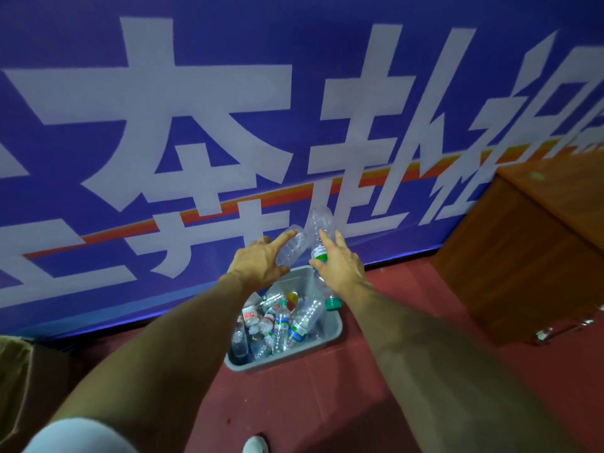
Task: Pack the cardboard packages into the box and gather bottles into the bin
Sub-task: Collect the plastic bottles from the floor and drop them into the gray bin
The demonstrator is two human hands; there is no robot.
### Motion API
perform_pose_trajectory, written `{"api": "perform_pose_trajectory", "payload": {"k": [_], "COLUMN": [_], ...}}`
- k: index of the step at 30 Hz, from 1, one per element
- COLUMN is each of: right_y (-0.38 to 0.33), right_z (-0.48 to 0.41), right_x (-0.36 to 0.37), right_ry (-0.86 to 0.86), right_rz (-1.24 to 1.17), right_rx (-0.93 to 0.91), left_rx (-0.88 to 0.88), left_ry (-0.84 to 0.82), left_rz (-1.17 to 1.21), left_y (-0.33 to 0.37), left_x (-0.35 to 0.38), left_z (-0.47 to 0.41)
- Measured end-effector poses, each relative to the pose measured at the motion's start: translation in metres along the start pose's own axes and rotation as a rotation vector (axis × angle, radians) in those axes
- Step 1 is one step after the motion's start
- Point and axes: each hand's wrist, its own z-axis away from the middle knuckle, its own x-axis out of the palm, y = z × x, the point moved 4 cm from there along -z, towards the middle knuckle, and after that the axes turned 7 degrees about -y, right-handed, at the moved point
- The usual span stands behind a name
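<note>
Head view: left grip (261, 263) clasps a clear bottle (294, 245), right grip (341, 266) clasps a green-labelled bottle (322, 223) cap-down. Both hang over the grey bin (255, 366) on the floor, probably so they drop straight in.

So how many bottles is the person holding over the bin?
2. One clear bottle in the left hand, one green-labelled bottle in the right hand, both above the grey bin. Other bottles lie piled in it, some likely hidden.

Left grip (258, 260) holding clear bottle (294, 245), right grip (340, 268) holding labelled bottle (322, 220), above grey bin (331, 326)
</note>
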Motion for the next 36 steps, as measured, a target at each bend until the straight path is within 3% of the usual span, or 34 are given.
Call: {"api": "perform_pose_trajectory", "payload": {"k": [7,19,28,36], "right_y": [-0.013,-0.018,0.004,0.06], "right_z": [-0.059,-0.076,-0.04,0.032], "right_x": [0.011,0.006,-0.01,-0.061], "right_ry": [-0.164,-0.092,-0.044,0.08], "right_rz": [-0.081,0.056,0.086,0.075], "right_rx": [0.094,0.119,0.133,0.231], "left_rx": [0.006,-0.029,-0.007,0.093], "left_ry": [-0.072,-0.127,-0.091,-0.031], "left_rz": [0.159,0.03,-0.018,-0.103], "left_y": [-0.048,-0.059,-0.016,0.076], "left_x": [-0.013,-0.016,-0.028,-0.048], "left_z": [-0.05,-0.064,-0.04,-0.018]}}
